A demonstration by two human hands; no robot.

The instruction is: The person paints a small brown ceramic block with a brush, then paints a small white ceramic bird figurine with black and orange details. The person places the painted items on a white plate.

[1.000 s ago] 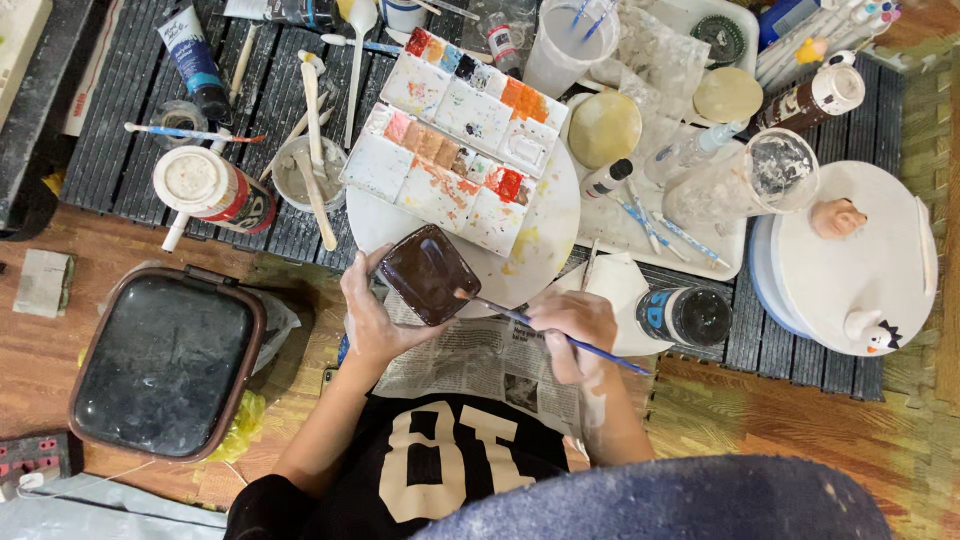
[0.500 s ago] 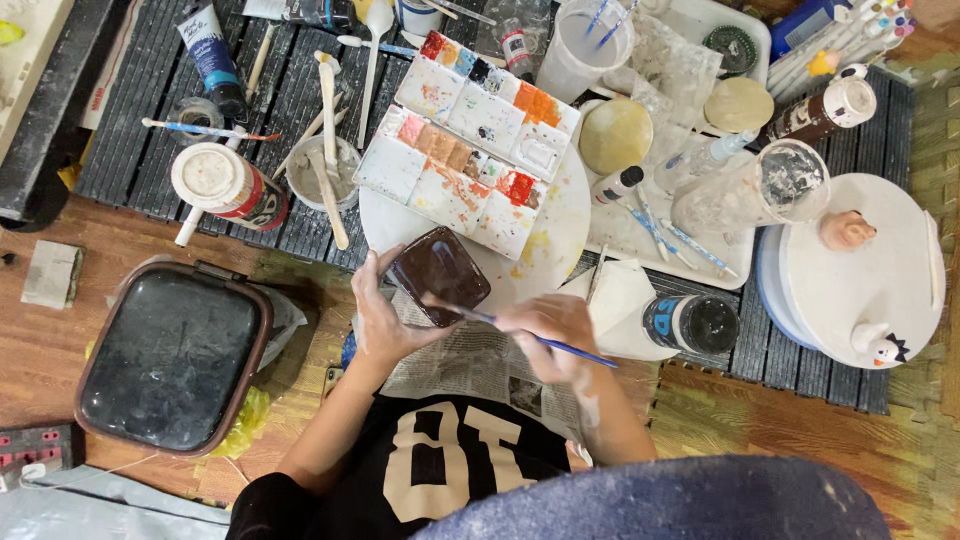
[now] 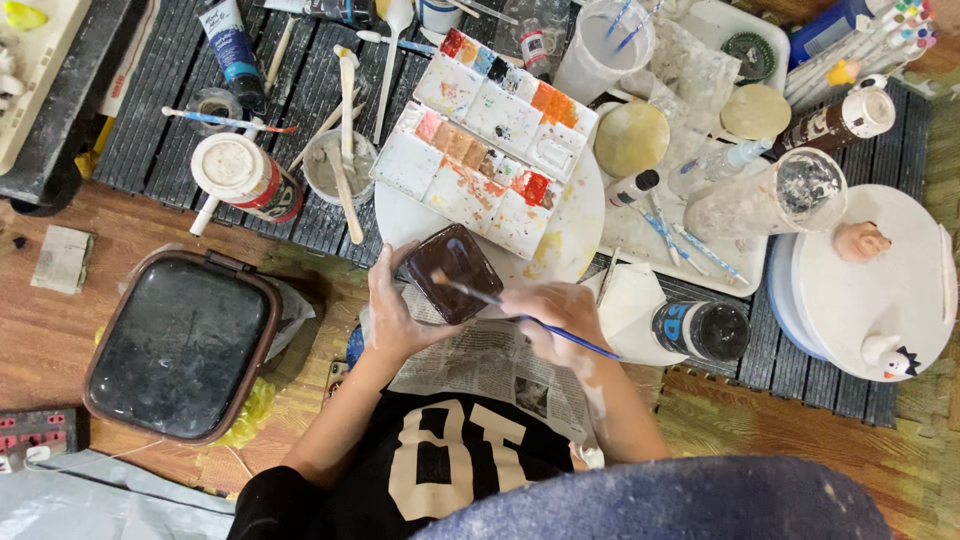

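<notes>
Change: brown piece (image 3: 454, 272) sits slightly lower and nearer the body than a second ago.
Left hand (image 3: 392, 312): curled around the piece's left edge, over newspaper (image 3: 500, 365).
Right hand (image 3: 556, 312): pinching a blue brush (image 3: 520, 318).
Axis: brush runs lower-right to upper-left, bristles on the piece.
Risk: wet brown paint could smear fingers or drip on paper.

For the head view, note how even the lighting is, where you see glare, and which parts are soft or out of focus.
Head view: soft, even light with faint shadows; glare on the dark tray lid and on the wet brown piece held by the left hand; the right hand with the paintbrush looks slightly soft; the blue-grey shape along the bottom edge is blurred, too close to focus.
</notes>
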